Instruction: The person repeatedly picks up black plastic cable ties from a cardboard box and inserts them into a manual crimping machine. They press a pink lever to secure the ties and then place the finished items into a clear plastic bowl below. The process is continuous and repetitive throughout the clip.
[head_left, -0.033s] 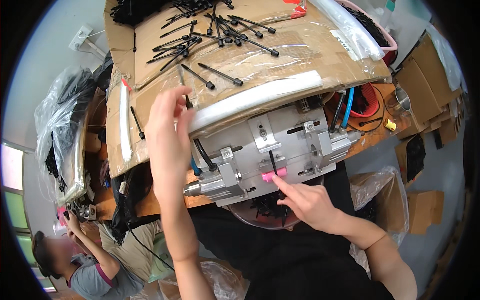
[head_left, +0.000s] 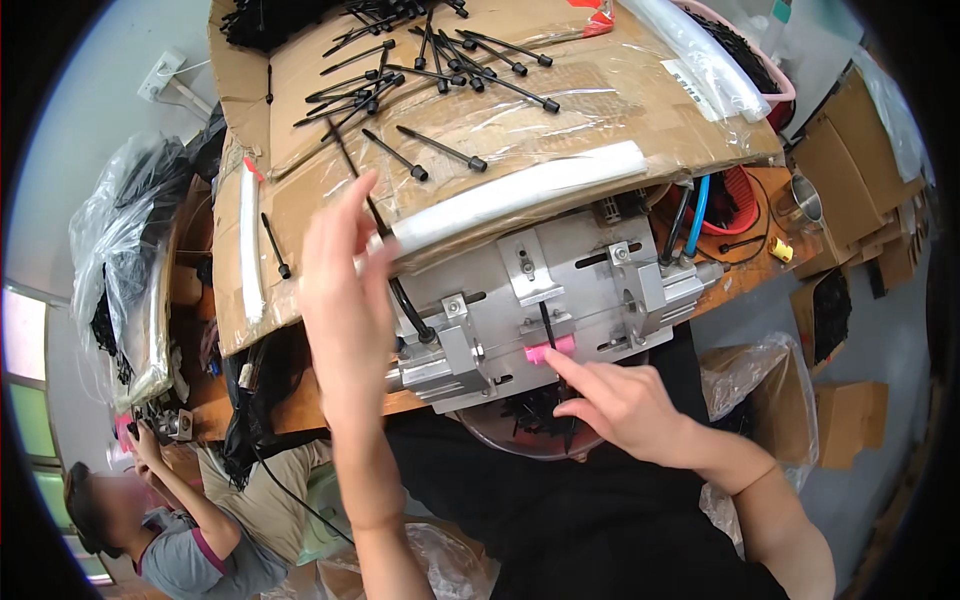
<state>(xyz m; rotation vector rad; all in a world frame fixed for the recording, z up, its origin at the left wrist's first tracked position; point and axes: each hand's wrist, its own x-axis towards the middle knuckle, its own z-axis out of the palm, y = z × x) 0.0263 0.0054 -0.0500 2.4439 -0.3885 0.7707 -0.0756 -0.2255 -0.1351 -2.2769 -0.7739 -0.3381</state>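
My left hand [head_left: 350, 290] is raised over the machine's left end, its thumb and fingers closed on a thin black rod [head_left: 352, 165] that slants up to the left. Another black rod [head_left: 546, 322] lies across a pink cylinder [head_left: 550, 349] at the front of the metal fixture [head_left: 500, 330]. My right hand [head_left: 625, 410] is at this second rod, with the index fingertip against it by the pink cylinder and the thumb lower down. The other right fingers are curled. Several black rods with thick heads [head_left: 440, 150] lie scattered on the cardboard [head_left: 560, 130].
Below the fixture sits a clear bowl [head_left: 480, 432] of black pieces. Blue and black tubes [head_left: 697, 215] run by the fixture's right end. A red basket [head_left: 745, 200], a metal cup [head_left: 803, 200] and cartons stand at the right. Another person [head_left: 190, 530] works at the lower left.
My left hand has come slightly down and right, and a black rod now stands out above its fingers. My right hand has hardly shifted.
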